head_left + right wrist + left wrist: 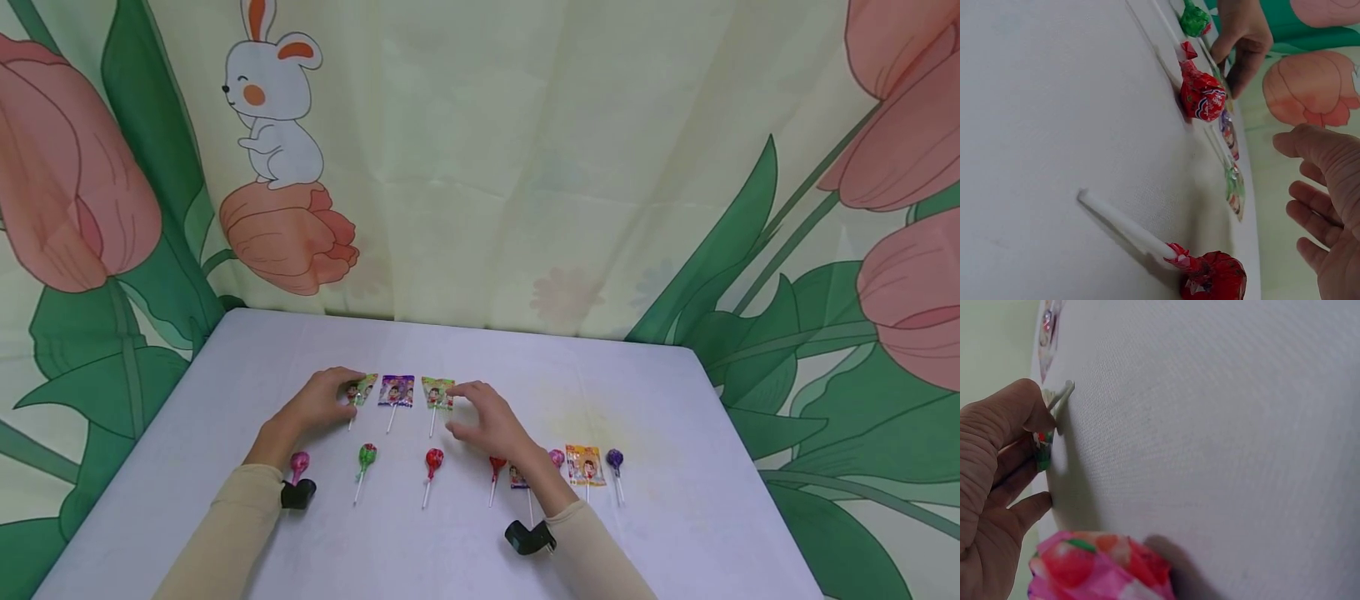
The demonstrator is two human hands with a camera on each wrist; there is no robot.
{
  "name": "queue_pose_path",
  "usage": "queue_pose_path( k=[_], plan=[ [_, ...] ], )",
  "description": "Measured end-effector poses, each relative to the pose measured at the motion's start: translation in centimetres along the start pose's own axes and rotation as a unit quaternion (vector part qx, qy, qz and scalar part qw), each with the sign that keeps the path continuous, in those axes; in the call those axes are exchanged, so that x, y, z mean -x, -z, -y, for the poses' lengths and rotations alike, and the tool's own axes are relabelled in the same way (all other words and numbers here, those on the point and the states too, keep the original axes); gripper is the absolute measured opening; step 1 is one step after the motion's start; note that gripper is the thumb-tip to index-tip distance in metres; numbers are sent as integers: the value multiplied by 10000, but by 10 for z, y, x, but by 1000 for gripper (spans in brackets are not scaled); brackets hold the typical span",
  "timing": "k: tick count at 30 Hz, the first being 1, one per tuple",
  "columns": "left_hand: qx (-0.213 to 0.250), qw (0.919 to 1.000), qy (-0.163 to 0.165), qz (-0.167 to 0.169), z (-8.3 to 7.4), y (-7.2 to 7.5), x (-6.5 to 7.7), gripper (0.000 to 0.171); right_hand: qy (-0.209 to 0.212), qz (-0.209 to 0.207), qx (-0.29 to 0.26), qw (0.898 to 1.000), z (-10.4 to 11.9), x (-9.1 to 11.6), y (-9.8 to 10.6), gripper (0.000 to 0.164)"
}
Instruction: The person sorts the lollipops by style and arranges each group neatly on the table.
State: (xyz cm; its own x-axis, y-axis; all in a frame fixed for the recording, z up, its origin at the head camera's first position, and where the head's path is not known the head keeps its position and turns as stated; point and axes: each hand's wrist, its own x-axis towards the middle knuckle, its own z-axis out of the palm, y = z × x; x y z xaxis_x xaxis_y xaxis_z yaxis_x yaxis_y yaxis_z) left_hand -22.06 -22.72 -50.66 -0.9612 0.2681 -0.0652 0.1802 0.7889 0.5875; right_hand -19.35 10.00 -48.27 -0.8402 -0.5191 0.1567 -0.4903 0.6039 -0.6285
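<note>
My left hand (318,404) pinches a flat green-wrapped lollipop (365,388) at the left end of the back row. In the left wrist view its thumb and fingers lie about the green wrapper (1044,456), with the white stick (1063,397) sticking out. A purple-wrapped lollipop (396,390) and another green-wrapped lollipop (437,392) lie to the right in that row. Just beside the latter, my right hand (491,423) hovers with fingers apart. Nothing is between those fingers (1316,203) in the right wrist view.
Nearer on the white table (360,550) lie a pink lollipop (299,463), a green one (367,455), red lollipops (433,460), an orange-wrapped one (585,463) and a dark purple one (615,460). My right forearm partly covers several. A printed curtain (480,167) hangs behind.
</note>
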Motion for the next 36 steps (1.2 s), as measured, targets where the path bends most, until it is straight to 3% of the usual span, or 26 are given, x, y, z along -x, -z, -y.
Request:
queue_pose_path(
  k=[28, 36],
  plan=[
    [44, 10000, -10, -7, 0, 0, -4, 63, 66, -306, -180, 9993, -1, 54, 10, 52],
    [32, 10000, 61, 22, 0, -1, -2, 64, -125, -289, -107, 9994, -7, 69, 14, 53]
  ],
)
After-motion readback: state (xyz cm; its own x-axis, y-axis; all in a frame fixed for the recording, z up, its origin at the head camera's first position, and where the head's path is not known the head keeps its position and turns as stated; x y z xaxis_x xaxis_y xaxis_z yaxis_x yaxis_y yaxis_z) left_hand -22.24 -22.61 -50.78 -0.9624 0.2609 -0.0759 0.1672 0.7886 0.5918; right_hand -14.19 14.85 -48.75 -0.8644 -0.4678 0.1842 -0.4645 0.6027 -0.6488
